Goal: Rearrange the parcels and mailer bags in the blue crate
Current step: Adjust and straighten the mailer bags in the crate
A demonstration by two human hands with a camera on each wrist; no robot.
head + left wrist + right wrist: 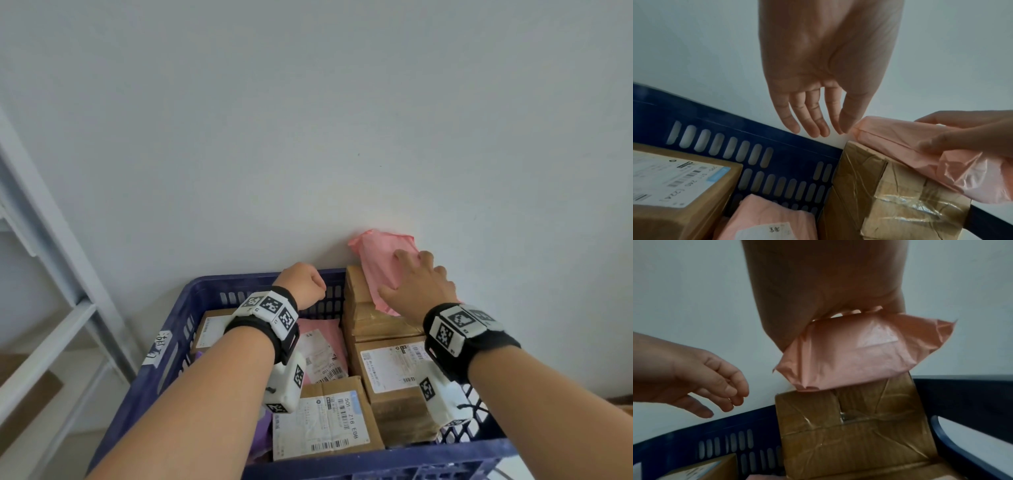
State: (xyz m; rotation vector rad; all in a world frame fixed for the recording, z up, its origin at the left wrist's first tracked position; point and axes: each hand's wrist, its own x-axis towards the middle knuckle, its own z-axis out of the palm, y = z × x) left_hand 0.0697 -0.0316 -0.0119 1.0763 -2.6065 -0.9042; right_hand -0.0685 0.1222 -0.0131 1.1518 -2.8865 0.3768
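A pink mailer bag (383,263) is gripped by the right hand (419,286) atop a tall taped cardboard box (368,308) at the far right corner of the blue crate (178,329), against a pale wall (308,120). The left hand (303,282) is held over the crate's far rim, fingers loose and holding nothing. Labelled cardboard parcels (325,421) and a second pink mailer bag (320,349) are packed inside. A white metal rack (51,274) is seen at left.

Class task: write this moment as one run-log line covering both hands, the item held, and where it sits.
right hand: holds pink mailer bag | bag: on taped box, far right of blue crate | left hand: free, fingers relaxed
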